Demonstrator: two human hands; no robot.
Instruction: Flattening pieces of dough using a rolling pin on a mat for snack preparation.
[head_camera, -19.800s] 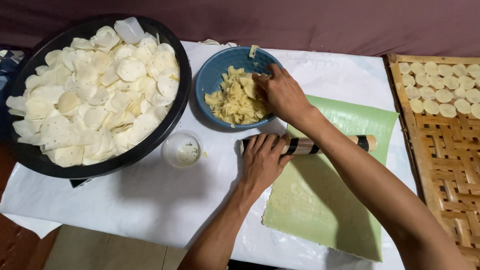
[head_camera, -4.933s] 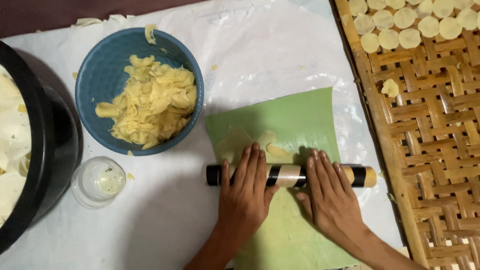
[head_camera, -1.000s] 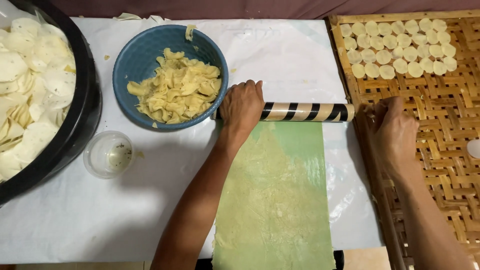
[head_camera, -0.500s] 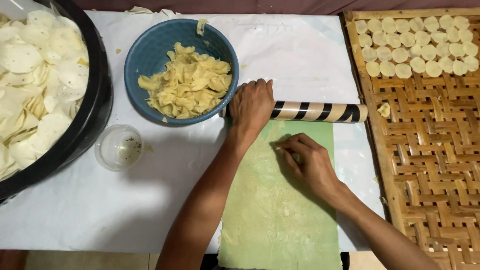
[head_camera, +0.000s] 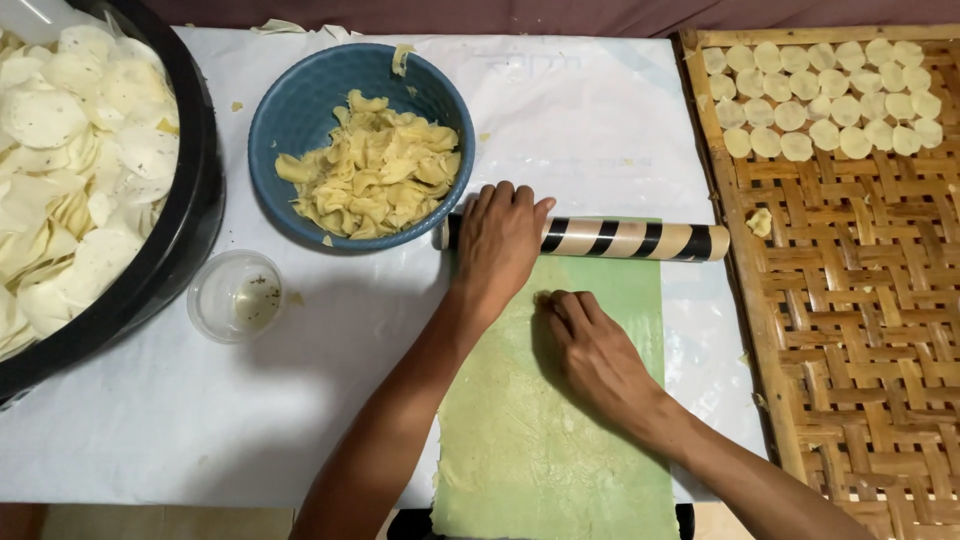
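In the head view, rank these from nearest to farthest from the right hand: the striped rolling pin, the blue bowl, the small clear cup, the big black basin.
From the right hand:
1. Striped rolling pin, just above it.
2. Blue bowl, upper left.
3. Small clear cup, left, beyond the left forearm.
4. Big black basin, at the far left edge.

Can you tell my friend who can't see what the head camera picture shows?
A left hand rests on a striped rolling pin while the right hand presses a green sheet. A blue bowl of yellow scraps sits nearby.
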